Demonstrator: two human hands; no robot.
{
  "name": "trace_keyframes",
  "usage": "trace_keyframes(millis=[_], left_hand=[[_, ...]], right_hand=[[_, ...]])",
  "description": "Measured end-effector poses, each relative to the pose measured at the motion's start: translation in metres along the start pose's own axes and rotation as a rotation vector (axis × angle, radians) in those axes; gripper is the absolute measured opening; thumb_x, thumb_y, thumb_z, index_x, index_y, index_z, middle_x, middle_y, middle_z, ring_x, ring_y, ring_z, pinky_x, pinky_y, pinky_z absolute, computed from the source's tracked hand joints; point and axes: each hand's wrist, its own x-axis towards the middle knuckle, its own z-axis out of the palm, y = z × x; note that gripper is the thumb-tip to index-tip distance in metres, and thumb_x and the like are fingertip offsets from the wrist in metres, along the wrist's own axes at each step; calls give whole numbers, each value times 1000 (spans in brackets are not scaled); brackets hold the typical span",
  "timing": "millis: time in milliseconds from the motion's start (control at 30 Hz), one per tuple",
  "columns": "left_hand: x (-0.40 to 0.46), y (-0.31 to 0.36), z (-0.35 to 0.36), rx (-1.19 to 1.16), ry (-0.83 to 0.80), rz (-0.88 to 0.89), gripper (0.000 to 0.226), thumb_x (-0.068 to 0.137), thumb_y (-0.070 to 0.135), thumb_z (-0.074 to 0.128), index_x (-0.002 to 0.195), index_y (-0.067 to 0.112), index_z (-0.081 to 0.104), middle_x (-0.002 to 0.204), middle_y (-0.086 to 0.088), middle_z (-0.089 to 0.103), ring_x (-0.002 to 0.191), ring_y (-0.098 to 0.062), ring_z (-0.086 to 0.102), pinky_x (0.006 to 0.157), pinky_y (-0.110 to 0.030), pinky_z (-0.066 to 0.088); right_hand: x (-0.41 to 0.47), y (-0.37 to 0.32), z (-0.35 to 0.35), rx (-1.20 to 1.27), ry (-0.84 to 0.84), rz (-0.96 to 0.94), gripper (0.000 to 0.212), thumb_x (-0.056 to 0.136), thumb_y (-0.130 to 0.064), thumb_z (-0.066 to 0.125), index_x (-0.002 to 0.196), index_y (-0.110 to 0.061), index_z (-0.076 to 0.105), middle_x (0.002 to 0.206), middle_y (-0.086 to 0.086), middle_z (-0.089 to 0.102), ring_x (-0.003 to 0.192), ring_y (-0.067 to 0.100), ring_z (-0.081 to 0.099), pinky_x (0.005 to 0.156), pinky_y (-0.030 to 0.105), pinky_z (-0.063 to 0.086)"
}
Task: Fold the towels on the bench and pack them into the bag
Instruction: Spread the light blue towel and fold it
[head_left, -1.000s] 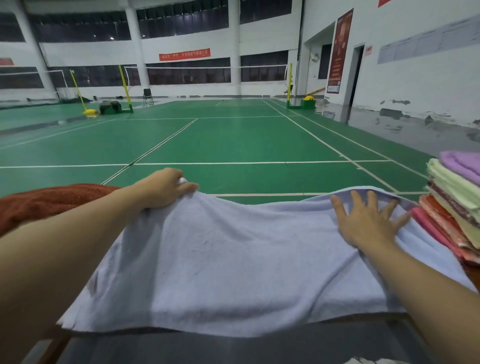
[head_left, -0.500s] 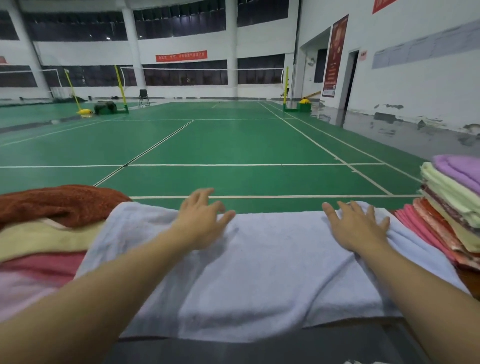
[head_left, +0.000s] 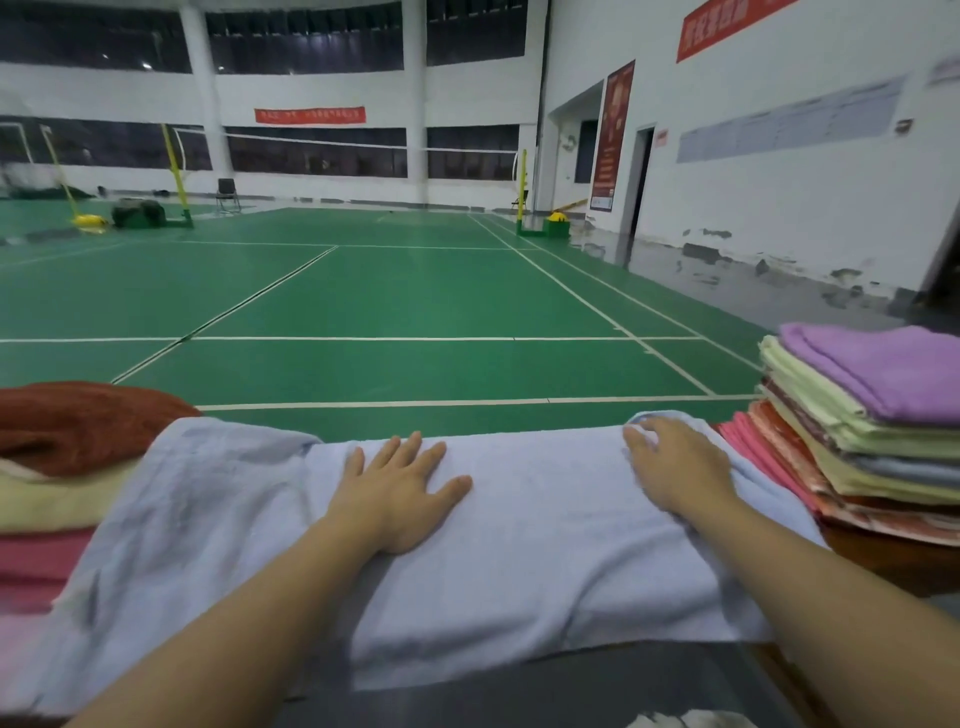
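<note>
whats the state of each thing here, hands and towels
left hand: open, flat on the light blue towel
right hand: fingers bent over the towel's far right edge
light blue towel: spread on the bench, partly folded
folded towel stack: neat pile at right, purple on top
unfolded towel pile: loose heap at left, rust one on top

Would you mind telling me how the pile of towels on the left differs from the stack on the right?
The left pile is loose and rumpled, with a rust-brown towel bunched on top; the right stack is neatly folded flat, topped by a purple towel. The light blue towel drapes over the left pile, while it only reaches the foot of the right stack. Both hold pale yellow and pink towels.
</note>
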Motion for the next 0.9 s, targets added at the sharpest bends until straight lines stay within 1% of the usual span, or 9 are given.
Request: trace_keyframes(millis=[67,100,233,333,433,567,700,800,900], left_hand=[[-1,0,0,-8,12,1,80,91,80,13,160,39,9,169,7,2,156,-16,1,123,-54,-2],[-1,0,1,-16,19,0,80,91,80,13,160,39,9,169,7,2,156,-16,1,123,-55,-2],[-1,0,1,-36,35,11,81,91,79,13,160,37,12,169,5,4,155,-17,4,122,-55,-1],[-3,0,0,-73,121,13,78,93,76,22,157,32,27,167,0,19,153,-19,18,122,-53,9],[-8,3,0,-136,336,30,64,96,67,37,145,27,47,152,1,44,139,-22,43,113,-42,32],[-15,9,-1,-147,434,100,47,96,60,46,128,28,59,128,5,58,121,-20,53,99,-38,41],[-21,19,-6,-243,398,148,42,94,59,52,124,30,60,123,7,59,119,-18,54,97,-35,44],[-22,29,-10,-308,274,197,56,88,70,47,131,35,55,130,8,54,126,-17,49,104,-38,43],[-22,43,-11,-235,105,210,72,86,81,40,145,39,43,152,5,38,141,-21,35,118,-49,27]], right_hand=[[-6,8,-6,-11,156,96,44,101,-49,35,116,-22,67,121,7,67,112,32,58,95,43,45],[-4,17,-9,-46,157,156,44,100,-48,37,117,-18,65,120,9,65,112,34,58,95,44,46],[2,48,-32,-132,-21,347,47,85,-42,48,124,-17,58,133,14,59,119,37,58,97,46,50],[-2,50,-53,-201,-183,322,27,87,-27,56,111,-15,61,131,14,62,116,34,61,91,37,51],[0,46,-64,-177,-252,327,48,88,-29,65,129,-6,61,130,14,62,115,31,61,87,31,48],[2,46,-78,-57,-263,320,52,86,-37,72,120,1,62,116,17,65,93,29,59,76,30,42],[1,49,-89,50,-185,190,59,87,-39,74,126,3,60,124,22,64,106,32,61,84,36,47],[-3,49,-95,393,-217,181,55,83,-34,82,123,-6,54,120,17,59,99,26,58,92,45,53],[-11,49,-104,731,-389,213,39,89,-15,76,122,-20,57,120,11,58,98,26,63,79,39,55]])
